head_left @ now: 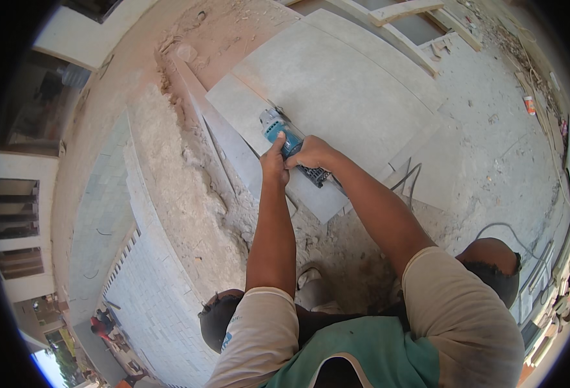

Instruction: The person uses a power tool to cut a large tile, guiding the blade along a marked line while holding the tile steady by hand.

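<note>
A blue handheld tile cutter (273, 121) with a grey metal guard rests on a large grey tile slab (356, 84). My left hand (274, 163) is closed around the left side of its body, thumb along the top. From the right, my right hand (313, 154) grips the rear of the body, in front of the black vented end. The blade is hidden under the guard. A thin straight line crosses the slab beyond the guard, toward its far left edge. Behind the cutter, the slab's near corner lies between my forearms.
A black cord (416, 184) loops beside the slab on the right. Wooden beams (401, 35) lie at the far right. Broken concrete (191, 161) edges a drop to a paved area (162, 304) at left. A person (103, 325) is at the lower left.
</note>
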`<state>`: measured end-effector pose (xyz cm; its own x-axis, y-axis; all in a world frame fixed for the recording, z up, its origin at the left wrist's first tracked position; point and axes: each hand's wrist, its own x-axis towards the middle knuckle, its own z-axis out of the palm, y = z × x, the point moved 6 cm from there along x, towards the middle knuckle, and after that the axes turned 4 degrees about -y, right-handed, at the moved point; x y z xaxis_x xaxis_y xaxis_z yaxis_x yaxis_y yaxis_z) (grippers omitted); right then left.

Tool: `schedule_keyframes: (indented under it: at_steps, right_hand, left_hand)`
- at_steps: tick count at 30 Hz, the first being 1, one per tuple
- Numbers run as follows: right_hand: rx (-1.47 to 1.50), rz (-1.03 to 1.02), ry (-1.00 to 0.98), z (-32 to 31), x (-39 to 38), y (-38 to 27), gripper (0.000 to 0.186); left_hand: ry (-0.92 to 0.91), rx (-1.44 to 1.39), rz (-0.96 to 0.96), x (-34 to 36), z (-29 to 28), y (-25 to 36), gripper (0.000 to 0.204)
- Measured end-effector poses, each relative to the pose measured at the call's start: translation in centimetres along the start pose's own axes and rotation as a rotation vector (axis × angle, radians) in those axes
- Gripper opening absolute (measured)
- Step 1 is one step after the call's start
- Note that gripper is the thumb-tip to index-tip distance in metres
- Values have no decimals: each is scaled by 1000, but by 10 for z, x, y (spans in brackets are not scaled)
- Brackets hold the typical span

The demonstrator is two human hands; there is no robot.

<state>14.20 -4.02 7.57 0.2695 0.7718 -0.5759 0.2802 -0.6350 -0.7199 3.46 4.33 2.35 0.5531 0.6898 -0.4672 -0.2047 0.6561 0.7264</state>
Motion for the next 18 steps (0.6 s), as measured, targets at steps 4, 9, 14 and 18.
schedule_keyframes:
  at_steps: [4,9,14,18]
  right_hand:
    - [-5,-11,-1,1,-2,0,66]
    - [-9,4,7,0,-4,4,65]
    - [-18,10,-3,0,-7,4,65]
    - [-18,11,-2,0,-8,5,66]
  left_hand:
    - [11,-67,51,0,-3,-1,46]
    - [-13,1,-18,-2,1,-5,40]
    - [0,3,-8,-5,1,-5,42]
    - [12,1,-6,-7,1,-6,42]
